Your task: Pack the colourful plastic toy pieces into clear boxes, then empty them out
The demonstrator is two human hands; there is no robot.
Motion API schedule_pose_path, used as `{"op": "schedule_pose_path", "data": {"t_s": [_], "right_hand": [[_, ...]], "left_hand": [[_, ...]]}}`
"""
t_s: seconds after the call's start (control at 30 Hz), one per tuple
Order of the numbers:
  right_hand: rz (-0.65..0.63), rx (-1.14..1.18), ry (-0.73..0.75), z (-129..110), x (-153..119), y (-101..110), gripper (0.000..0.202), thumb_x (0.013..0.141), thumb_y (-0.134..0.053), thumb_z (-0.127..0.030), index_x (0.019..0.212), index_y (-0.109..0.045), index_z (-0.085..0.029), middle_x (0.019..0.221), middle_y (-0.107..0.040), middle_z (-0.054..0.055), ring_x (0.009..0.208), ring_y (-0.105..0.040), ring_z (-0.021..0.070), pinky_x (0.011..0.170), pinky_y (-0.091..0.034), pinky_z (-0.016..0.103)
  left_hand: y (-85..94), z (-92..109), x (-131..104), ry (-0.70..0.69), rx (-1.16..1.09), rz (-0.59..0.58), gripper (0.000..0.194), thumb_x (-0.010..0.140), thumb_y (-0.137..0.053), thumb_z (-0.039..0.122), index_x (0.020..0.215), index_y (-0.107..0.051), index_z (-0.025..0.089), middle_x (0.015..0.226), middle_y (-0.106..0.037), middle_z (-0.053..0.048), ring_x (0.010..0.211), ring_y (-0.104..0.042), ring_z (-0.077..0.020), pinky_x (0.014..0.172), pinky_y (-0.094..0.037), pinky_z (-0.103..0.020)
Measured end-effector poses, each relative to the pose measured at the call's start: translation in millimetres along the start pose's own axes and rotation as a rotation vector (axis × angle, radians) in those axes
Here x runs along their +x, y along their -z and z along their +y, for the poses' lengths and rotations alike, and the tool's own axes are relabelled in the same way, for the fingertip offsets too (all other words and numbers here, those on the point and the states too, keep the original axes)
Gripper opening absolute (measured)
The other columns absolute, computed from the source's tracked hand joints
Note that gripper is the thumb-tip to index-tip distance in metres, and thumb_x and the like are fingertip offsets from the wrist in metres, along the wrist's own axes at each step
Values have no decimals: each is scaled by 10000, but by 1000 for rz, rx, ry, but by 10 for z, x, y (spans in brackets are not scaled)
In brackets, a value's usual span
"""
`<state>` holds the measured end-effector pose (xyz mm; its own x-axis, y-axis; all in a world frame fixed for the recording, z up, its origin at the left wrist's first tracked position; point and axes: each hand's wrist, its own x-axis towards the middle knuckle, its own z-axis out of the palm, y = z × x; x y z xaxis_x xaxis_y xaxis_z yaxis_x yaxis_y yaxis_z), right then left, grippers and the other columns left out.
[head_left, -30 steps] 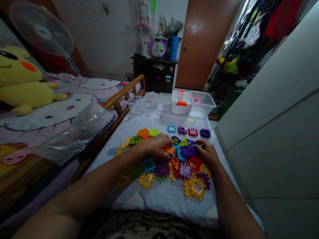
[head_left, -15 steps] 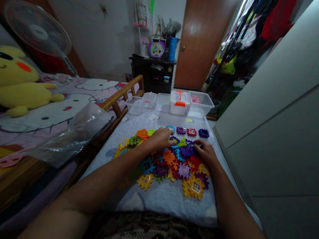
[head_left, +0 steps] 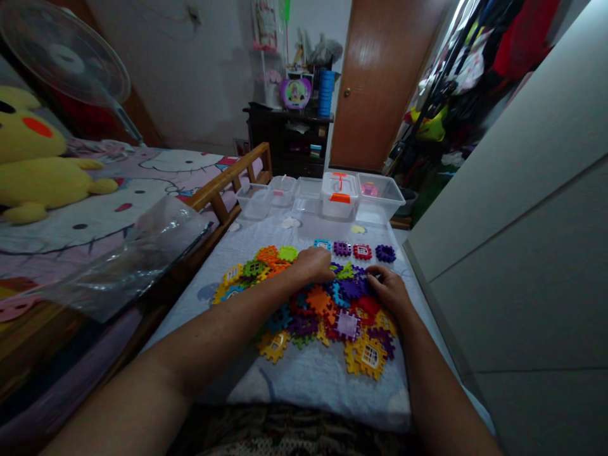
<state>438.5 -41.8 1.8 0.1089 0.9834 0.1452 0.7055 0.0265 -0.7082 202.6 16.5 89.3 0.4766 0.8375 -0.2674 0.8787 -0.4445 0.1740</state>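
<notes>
A heap of notched plastic building pieces (head_left: pixel 320 299) in many colours lies on the patterned sheet before me. My left hand (head_left: pixel 315 265) is closed, its fingers bent down into the back of the heap; whatever they hold is hidden. Beside it lies a lime-green piece (head_left: pixel 346 270). My right hand (head_left: pixel 388 286) rests at the heap's right side, loosely bent, with thumb and forefinger apart near purple pieces (head_left: pixel 355 288). Behind the heap, a row holds a blue window piece (head_left: pixel 322 244), a purple piece (head_left: pixel 342 248), a red window piece (head_left: pixel 362 251) and a purple ring-shaped assembly (head_left: pixel 385 253).
Clear plastic boxes (head_left: pixel 255 201) line the far end, among them a lidded box with orange latches (head_left: pixel 340 197). A wooden bed rail (head_left: pixel 228 180) and a plastic bag (head_left: pixel 137 259) are on the left. A pale cabinet (head_left: pixel 513 209) borders the right side.
My left hand has curled its fingers and pressed lower into the back of the heap. My right hand stays by the purple pieces. The whole view has shifted slightly.
</notes>
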Motion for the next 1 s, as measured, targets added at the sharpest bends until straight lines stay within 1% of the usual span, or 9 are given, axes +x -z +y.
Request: {"op": "schedule_pose_path", "data": {"t_s": [0.1, 0.23, 0.33, 0.5, 0.73, 0.87, 0.93, 1.0], "right_hand": [[5, 5, 8, -8, -1, 2, 335, 783, -559, -432, 955, -727, -199, 830, -719, 49, 638, -595, 182, 634, -477, 315], [-6, -3, 1, -40, -2, 13, 326, 776, -562, -430, 941, -728, -202, 852, -725, 52, 645, -598, 183, 653, -481, 323], [-4, -6, -4, -56, -3, 20, 335, 774, -556, -431, 945, -728, -199, 862, -723, 55, 649, -597, 185, 657, -481, 328], [-4, -10, 0, -47, -7, 15, 325, 776, -556, -424, 942, -726, -203, 830, -720, 48, 652, -599, 188, 659, -484, 327], [24, 2, 24, -66, -14, 4, 277, 775, -547, -389, 908, -721, -219, 848, -733, 41, 669, -603, 185, 713, -487, 338], [23, 37, 16, -82, -22, 22, 279, 768, -562, -390, 909, -722, -210, 836, -731, 42, 652, -600, 178, 682, -492, 327], [36, 72, 4, -96, -40, 37, 300, 776, -557, -403, 925, -717, -196, 829, -724, 48, 637, -591, 174, 664, -494, 324], [74, 104, 7, -130, -65, 57, 321, 791, -551, -413, 949, -711, -183, 840, -718, 62, 657, -595, 183, 677, -501, 334]], "left_hand": [[-26, -78, -18, -105, -38, 16, 366, 741, -641, 323, 1063, -711, 163, 1095, -727, -152, 1010, -674, -314, 808, -535, -367], [-15, -151, -96, -223, -91, 19, 476, 733, -676, 257, 1200, -626, 176, 1234, -664, -125, 1131, -607, -281, 933, -494, -348], [14, -203, -176, -292, -143, 12, 524, 744, -689, 220, 1253, -568, 184, 1297, -621, -117, 1157, -579, -256, 987, -468, -341], [34, -327, -265, -315, -186, -20, 557, 752, -696, 184, 1286, -536, 191, 1347, -584, -114, 1189, -566, -243, 1011, -457, -332], [19, -476, -334, -383, -234, -11, 522, 765, -684, 183, 1268, -549, 220, 1339, -597, -83, 1224, -564, -232, 1047, -439, -321], [22, -545, -430, -399, -259, 18, 504, 788, -676, 237, 1274, -543, 231, 1371, -581, -80, 1262, -538, -244, 1080, -418, -355], [18, -608, -496, -398, -281, 55, 474, 819, -659, 308, 1272, -545, 228, 1380, -572, -84, 1272, -531, -246, 1091, -411, -361], [6, -709, -568, -385, -317, 119, 441, 858, -621, 402, 1256, -563, 222, 1365, -580, -90, 1264, -537, -253, 1091, -412, -372]]}}
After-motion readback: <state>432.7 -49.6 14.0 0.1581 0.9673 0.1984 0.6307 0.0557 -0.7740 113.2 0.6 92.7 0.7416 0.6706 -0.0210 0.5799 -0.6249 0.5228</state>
